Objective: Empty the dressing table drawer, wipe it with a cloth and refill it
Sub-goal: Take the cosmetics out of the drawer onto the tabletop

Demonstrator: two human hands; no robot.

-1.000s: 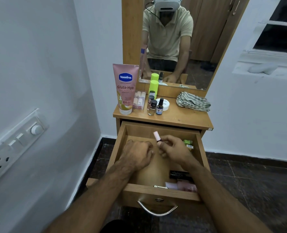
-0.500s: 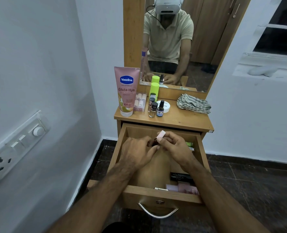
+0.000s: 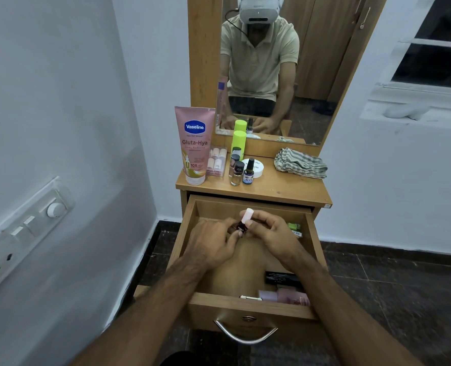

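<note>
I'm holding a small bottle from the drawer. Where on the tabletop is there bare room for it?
The bare wood along the front edge, between the nail polish bottles and the striped cloth, is free. The left end is crowded: Vaseline tube, pink tube pack, green bottle, white jar.

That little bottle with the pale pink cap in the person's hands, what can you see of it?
The little bottle is a small nail-polish-style bottle with a tall pale pink cap and a dark, reddish-brown body bearing a small label too tiny to read. It looks like glass below and plastic on top, and the cap is on. It tilts slightly, cap pointing up and away, above the open drawer. The right hand pinches it near the cap, and the left hand touches its lower body.
</note>
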